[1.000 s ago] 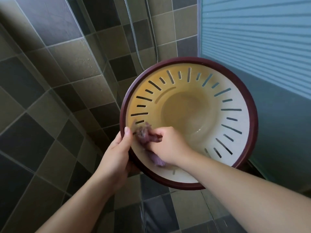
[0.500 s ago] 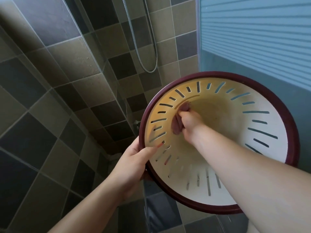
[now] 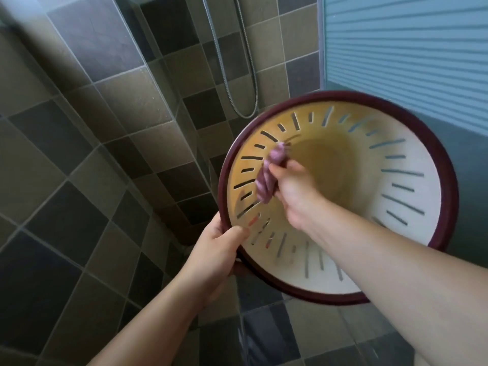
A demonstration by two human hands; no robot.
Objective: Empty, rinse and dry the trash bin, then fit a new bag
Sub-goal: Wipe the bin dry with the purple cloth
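Reaching deep into the trash bin (image 3: 412,228), the right hand (image 3: 293,188) has its fingers curled around a bunched purple cloth (image 3: 269,178), pressing it against the yellowish inner wall at the bin's left side, among the dark slots. That grip is tight on the cloth, thumb on top. The bin is held up off the floor, tipped so its mouth faces the camera, filling the centre and right of the frame; its dark red rim circles a cream interior. Down at the lower left of the rim, the left hand (image 3: 219,247) clamps the edge, thumb inside the bin, the other fingers wrapped behind. The cloth and the near slots look smeared, probably motion blur, so finer detail there cannot be told. Behind, tiled wall (image 3: 105,128) in brown and dark squares fills the left, a metal shower hose (image 3: 237,75) loops at top centre, and a ribbed blue-grey panel (image 3: 409,48) sits upper right.
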